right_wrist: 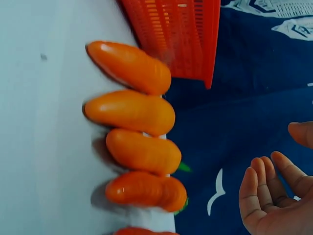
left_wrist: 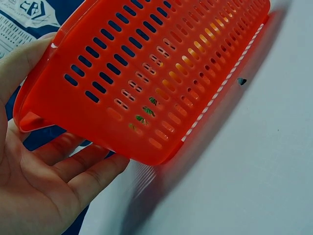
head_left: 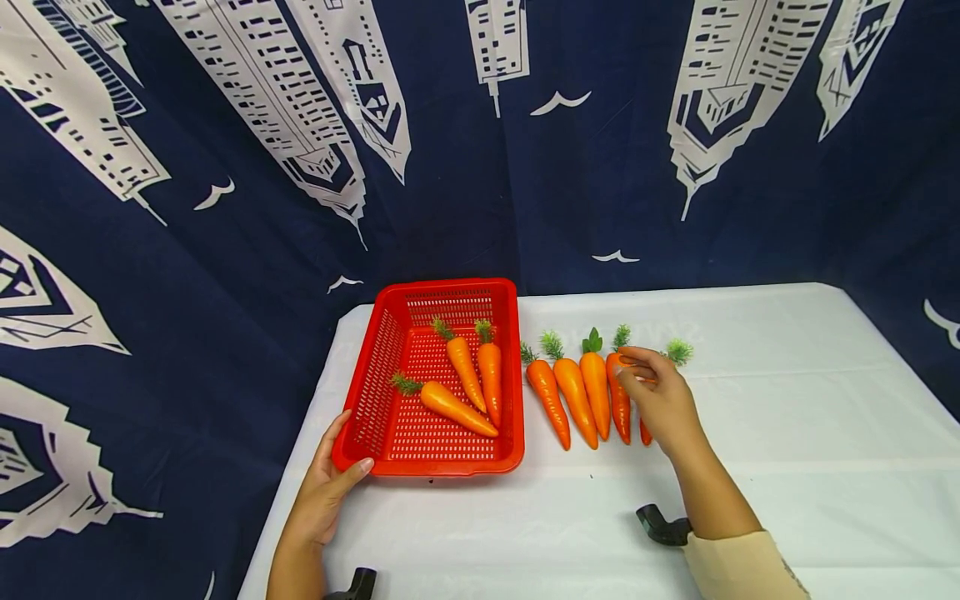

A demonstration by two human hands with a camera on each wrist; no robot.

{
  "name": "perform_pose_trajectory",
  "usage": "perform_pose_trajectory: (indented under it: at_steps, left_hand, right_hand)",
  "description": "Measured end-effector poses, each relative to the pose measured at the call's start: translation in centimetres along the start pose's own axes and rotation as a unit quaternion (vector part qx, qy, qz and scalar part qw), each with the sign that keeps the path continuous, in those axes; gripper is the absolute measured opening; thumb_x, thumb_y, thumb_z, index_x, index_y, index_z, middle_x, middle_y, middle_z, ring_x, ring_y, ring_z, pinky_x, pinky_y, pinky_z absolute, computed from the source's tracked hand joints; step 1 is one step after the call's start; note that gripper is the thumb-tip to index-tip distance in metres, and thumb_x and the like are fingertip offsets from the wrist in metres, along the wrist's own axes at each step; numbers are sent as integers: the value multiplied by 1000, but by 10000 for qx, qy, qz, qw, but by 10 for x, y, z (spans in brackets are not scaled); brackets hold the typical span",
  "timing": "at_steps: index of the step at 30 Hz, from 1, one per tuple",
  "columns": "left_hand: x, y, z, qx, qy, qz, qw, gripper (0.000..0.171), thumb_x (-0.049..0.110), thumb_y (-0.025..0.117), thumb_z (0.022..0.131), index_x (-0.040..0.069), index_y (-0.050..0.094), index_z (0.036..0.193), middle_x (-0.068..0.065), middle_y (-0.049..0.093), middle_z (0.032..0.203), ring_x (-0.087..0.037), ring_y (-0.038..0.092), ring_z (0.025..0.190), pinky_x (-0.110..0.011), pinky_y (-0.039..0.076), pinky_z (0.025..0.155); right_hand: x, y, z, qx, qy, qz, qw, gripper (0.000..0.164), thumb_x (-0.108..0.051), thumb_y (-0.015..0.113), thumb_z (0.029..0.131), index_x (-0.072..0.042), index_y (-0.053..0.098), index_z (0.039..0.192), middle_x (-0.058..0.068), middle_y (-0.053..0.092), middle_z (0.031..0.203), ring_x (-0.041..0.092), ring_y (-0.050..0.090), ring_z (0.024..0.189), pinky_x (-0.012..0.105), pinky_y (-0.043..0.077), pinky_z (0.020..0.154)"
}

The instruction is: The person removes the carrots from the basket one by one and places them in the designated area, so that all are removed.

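My left hand (head_left: 321, 500) grips the near left corner of a red plastic basket (head_left: 442, 468), thumb on the rim. In the left wrist view its fingers (left_wrist: 93, 171) reach beneath the slotted wall. Inside the basket lie three carrots with green tops, one of them crosswise (head_left: 457, 408). To the right of the basket several carrots (head_left: 550, 404) lie in a row. Above the right end of the row is my right hand (head_left: 667, 404), partly covering the last carrot (head_left: 646, 434). In the right wrist view that hand's thumb and fingers are apart, holding nothing.
A white cloth (head_left: 810, 433) covers the table. Behind it hangs a dark blue curtain (head_left: 450, 225) with white buildings and birds. Black wrist-camera mounts (head_left: 663, 527) sit by both wrists. A small dark speck (left_wrist: 241, 81) lies near the basket.
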State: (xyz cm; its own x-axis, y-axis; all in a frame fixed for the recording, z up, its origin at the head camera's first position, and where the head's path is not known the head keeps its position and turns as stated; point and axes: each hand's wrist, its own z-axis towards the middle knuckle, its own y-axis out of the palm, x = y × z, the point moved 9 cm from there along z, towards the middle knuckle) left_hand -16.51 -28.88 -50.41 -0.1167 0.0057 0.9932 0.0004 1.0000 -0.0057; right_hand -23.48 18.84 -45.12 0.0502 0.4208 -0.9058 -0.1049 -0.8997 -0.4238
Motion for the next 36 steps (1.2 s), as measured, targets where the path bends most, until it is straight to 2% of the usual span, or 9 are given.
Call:
perform_pose_trajectory:
  at_steps: [4, 9, 17, 19, 25, 30, 36]
  left_hand:
    - [0, 0, 0, -2, 1, -4, 10000, 85, -2, 62, 94, 31, 21, 160, -5, 18, 165, -15, 40, 139, -15, 46, 101]
    - [1, 1, 0, 1, -5, 18, 10000, 84, -2, 62, 94, 31, 21, 160, -5, 18, 165, -15, 40, 139, -15, 46, 101]
    - [1, 1, 0, 18, -10, 24, 10000, 84, -1, 62, 94, 32, 21, 160, -5, 18, 166, -17, 39, 140, -15, 47, 101]
    - [1, 1, 0, 24, -6, 12, 10000, 84, -2, 62, 94, 32, 21, 160, -5, 18, 166, -17, 38, 140, -15, 46, 101]
    - [1, 1, 1, 4, -4, -1, 10000, 85, -1, 63, 94, 32, 21, 160, -5, 18, 165, -16, 38, 140, -15, 46, 101]
    - [0, 0, 1, -10, -29, 15, 10000, 85, 0, 63, 94, 32, 21, 160, -5, 18, 166, -17, 38, 141, -15, 46, 101]
    - [0, 0, 1, 11, -40, 28, 10000, 85, 0, 64, 94, 33, 22, 160, -4, 18, 165, -18, 38, 140, -15, 46, 101]
  right_hand:
    - [-8, 10, -1, -127, -207, 78, 9997, 50, -41, 58, 101, -15, 54, 144, 14, 61, 132, 31, 64, 113, 11, 48, 83]
    - [-17, 22, -3, -329, -378, 119, 9987, 53, -41, 60, 101, -12, 53, 144, 14, 56, 136, 30, 60, 119, 10, 47, 86]
    - [-27, 37, -2, -425, -717, 153, 9964, 44, -31, 63, 101, -11, 56, 140, 11, 58, 132, 26, 60, 117, 7, 45, 87]
    - [-29, 42, -2, -519, -715, 138, 9960, 45, -32, 64, 100, -12, 56, 140, 10, 59, 131, 25, 60, 118, 11, 48, 91]
    - [-38, 58, -4, -894, -742, 289, 9928, 48, -35, 64, 100, -12, 55, 141, 11, 59, 133, 25, 58, 121, 37, 51, 103]
    - [-45, 70, -8, -1104, -764, 447, 9899, 46, -31, 65, 99, -13, 55, 141, 10, 58, 136, 27, 59, 123, 41, 52, 103]
    - [-49, 86, -12, -1434, -585, 604, 9861, 50, -34, 67, 97, -16, 54, 142, 11, 59, 140, 29, 59, 125, 46, 52, 103]
